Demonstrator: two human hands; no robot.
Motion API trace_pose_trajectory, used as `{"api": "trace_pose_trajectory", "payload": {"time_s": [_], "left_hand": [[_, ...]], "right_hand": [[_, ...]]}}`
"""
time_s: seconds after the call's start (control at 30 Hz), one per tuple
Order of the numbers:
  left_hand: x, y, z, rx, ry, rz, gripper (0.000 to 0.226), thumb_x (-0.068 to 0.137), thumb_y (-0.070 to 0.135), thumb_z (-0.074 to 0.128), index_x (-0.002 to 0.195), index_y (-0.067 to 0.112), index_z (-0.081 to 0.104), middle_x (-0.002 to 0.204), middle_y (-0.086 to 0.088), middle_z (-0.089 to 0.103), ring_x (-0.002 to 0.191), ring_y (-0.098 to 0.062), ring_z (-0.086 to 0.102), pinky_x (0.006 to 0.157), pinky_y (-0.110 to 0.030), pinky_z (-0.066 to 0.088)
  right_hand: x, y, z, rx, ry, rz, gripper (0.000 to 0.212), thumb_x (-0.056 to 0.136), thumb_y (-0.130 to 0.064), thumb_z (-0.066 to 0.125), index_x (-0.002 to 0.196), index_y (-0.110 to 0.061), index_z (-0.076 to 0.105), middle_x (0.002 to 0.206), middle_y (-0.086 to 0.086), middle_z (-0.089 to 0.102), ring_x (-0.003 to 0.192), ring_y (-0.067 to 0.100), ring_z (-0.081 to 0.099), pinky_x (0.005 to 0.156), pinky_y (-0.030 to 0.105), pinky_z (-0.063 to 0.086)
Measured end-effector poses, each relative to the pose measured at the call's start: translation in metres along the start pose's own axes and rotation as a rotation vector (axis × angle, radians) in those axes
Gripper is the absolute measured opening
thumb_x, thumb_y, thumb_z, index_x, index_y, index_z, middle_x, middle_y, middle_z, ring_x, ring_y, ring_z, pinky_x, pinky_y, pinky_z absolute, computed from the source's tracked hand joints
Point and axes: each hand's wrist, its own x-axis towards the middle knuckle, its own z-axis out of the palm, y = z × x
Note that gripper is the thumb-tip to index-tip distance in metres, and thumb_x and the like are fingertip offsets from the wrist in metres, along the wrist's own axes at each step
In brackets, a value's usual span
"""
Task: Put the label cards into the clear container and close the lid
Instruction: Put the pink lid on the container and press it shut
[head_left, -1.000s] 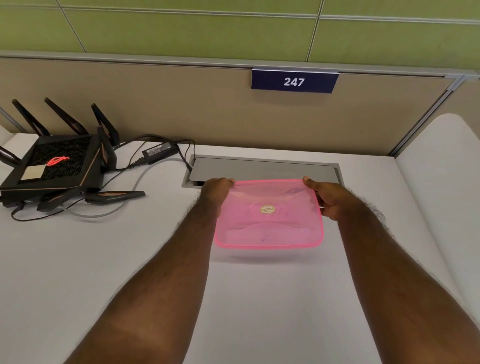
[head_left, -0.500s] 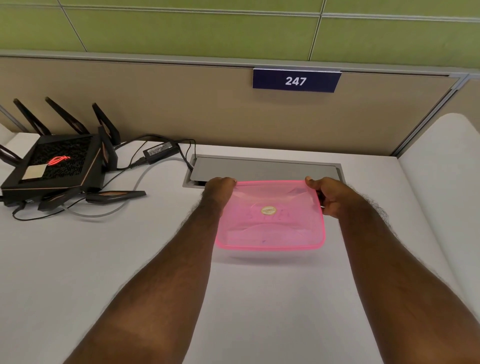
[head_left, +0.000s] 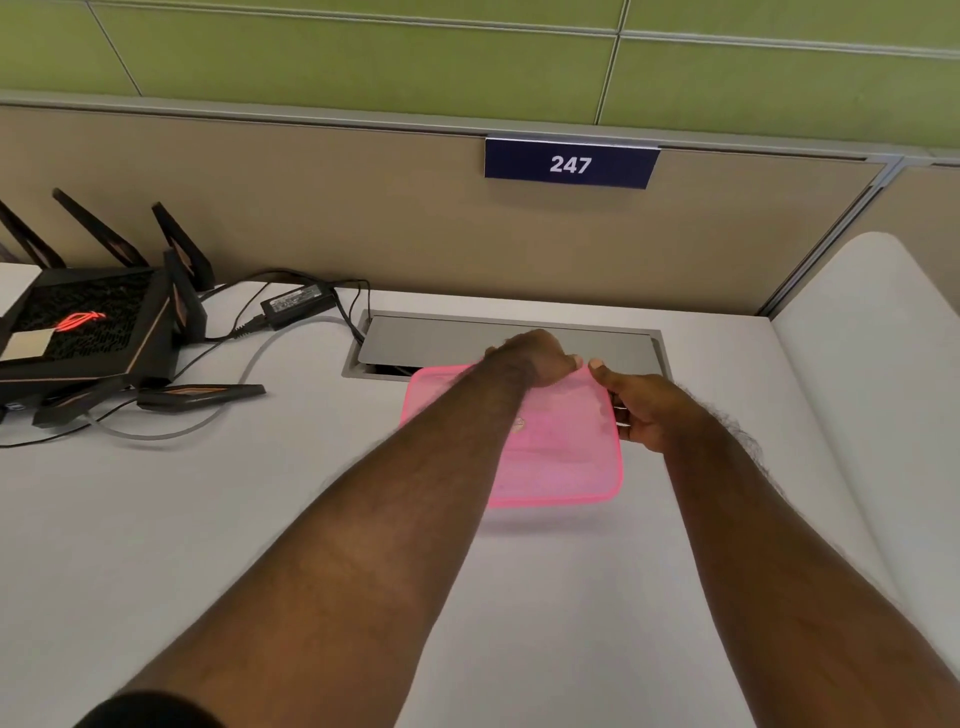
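On white desk (head_left: 260, 519), near grey cable hatch (head_left: 509, 340): translucent pink plastic lid (head_left: 566, 447), left hand (head_left: 535, 358) fingers curled on far edge, right hand (head_left: 644, 410) pinching right edge.

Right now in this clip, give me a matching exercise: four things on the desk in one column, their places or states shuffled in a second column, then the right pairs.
Things:
1. pink lid
2. router
3. number plate
4. left hand

Places or states:
A. on the partition, reads 247
B. at the desk's far left, red logo lit
C. under both hands, near the grey cable hatch
D. reaching across to the lid's far edge, close to the right hand

Pairs: 1-C, 2-B, 3-A, 4-D
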Motion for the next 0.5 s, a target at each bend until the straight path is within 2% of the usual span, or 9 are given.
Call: {"api": "trace_pose_trajectory", "payload": {"time_s": [0.07, 0.1, 0.27, 0.33, 0.43, 0.5], "left_hand": [[0.000, 0.001, -0.007, 0.019, -0.034, 0.020, 0.053, 0.094, 0.053, 0.046, 0.122, 0.011, 0.066, 0.128, -0.010, 0.063, 0.115, -0.028, 0.057, 0.089, -0.029, 0.043], [0.000, 0.002, -0.011, 0.041, -0.046, 0.026, 0.054, 0.095, 0.053, 0.046, 0.123, 0.011, 0.065, 0.128, -0.010, 0.062, 0.114, -0.027, 0.058, 0.086, -0.029, 0.042], [0.001, 0.007, -0.018, 0.119, -0.131, 0.023, 0.058, 0.096, 0.057, 0.041, 0.130, 0.014, 0.061, 0.133, -0.008, 0.059, 0.118, -0.026, 0.056, 0.096, -0.034, 0.043], [0.004, 0.007, -0.020, 0.122, -0.152, 0.022, 0.057, 0.095, 0.057, 0.043, 0.129, 0.015, 0.061, 0.132, -0.006, 0.060, 0.117, -0.025, 0.057, 0.097, -0.035, 0.045], [0.009, 0.007, -0.021, 0.134, -0.186, 0.041, 0.053, 0.096, 0.055, 0.043, 0.126, 0.016, 0.063, 0.130, -0.006, 0.061, 0.112, -0.025, 0.059, 0.090, -0.033, 0.045], [0.012, 0.008, -0.019, 0.170, -0.199, 0.059, 0.051, 0.097, 0.052, 0.041, 0.124, 0.015, 0.063, 0.130, -0.007, 0.060, 0.109, -0.024, 0.058, 0.084, -0.031, 0.042]], "right_hand": [[0.000, 0.000, 0.000, -0.021, 0.010, -0.001, 0.045, 0.082, -0.044, 0.070, 0.104, -0.006, 0.065, 0.103, 0.012, 0.069, 0.091, 0.027, 0.064, 0.074, 0.038, 0.053], [0.001, 0.000, 0.001, -0.024, 0.022, -0.005, 0.045, 0.083, -0.043, 0.070, 0.106, -0.005, 0.064, 0.104, 0.012, 0.069, 0.091, 0.027, 0.063, 0.074, 0.038, 0.053], [0.004, -0.004, 0.007, 0.016, 0.045, 0.017, 0.044, 0.086, -0.037, 0.069, 0.112, -0.001, 0.062, 0.106, 0.015, 0.068, 0.091, 0.027, 0.062, 0.084, 0.041, 0.054], [0.004, -0.005, 0.009, 0.033, 0.052, 0.019, 0.041, 0.088, -0.034, 0.068, 0.111, -0.001, 0.062, 0.106, 0.016, 0.067, 0.090, 0.027, 0.062, 0.083, 0.041, 0.054], [0.006, -0.006, 0.012, 0.054, 0.073, 0.016, 0.033, 0.090, -0.031, 0.066, 0.106, -0.003, 0.062, 0.103, 0.015, 0.067, 0.087, 0.027, 0.062, 0.079, 0.040, 0.054], [0.008, -0.004, 0.015, 0.036, 0.117, 0.000, 0.027, 0.090, -0.030, 0.065, 0.098, -0.004, 0.062, 0.105, 0.017, 0.067, 0.093, 0.030, 0.063, 0.084, 0.043, 0.054]]}}
